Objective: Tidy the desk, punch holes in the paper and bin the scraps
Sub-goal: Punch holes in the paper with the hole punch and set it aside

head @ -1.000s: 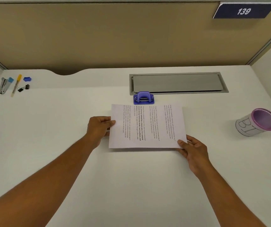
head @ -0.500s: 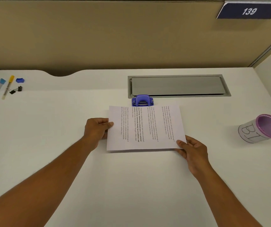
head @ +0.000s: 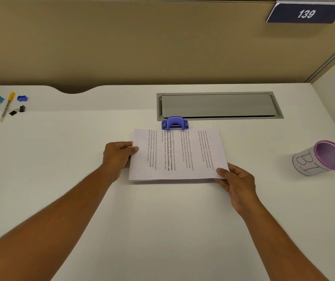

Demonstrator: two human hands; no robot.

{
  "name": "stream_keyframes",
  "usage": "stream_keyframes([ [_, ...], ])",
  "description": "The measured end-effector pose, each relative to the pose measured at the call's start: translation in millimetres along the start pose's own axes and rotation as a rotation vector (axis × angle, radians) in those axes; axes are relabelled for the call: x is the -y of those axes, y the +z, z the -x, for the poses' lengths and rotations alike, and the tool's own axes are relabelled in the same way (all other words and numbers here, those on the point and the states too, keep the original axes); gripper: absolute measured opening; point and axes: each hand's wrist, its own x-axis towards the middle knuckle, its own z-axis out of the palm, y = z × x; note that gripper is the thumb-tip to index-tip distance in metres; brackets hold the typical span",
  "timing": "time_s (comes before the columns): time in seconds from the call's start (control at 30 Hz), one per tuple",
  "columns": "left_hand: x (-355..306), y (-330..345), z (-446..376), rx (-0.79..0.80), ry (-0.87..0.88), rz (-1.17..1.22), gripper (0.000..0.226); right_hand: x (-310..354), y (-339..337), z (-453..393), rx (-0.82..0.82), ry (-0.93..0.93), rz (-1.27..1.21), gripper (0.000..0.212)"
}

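With each grip holding a side of the paper (head: 177, 155), left hand (head: 118, 157) and right hand (head: 236, 184) should slide its far edge squarely into the hole punch (head: 175, 123).

Navy sign (head: 306, 13) at 1 o'clock: "139". Cup (head: 312, 161) at 3 o'clock: handwritten "BI". Paper (head: 184, 157) print too small.

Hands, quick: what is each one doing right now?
Left hand: closed on the left edge of the paper.
Right hand: closed on the paper's near right corner.
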Motion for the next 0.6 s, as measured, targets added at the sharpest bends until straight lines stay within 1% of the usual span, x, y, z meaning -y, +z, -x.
stream_keyframes([
  [0.13, -3, 1, -2, 0.002, -0.006, -0.002, 0.021, 1, 3, -1, 0.007, 0.003, -0.012, 0.027],
  [0.43, -11, 8, -5, -0.036, -0.003, 0.002, 0.013, 5, 9, -7, -0.041, 0.014, -0.003, 0.029],
  [0.6, -15, 11, -4, -0.034, -0.004, -0.012, 0.027, 7, 11, -9, -0.069, 0.015, 0.015, 0.030],
])
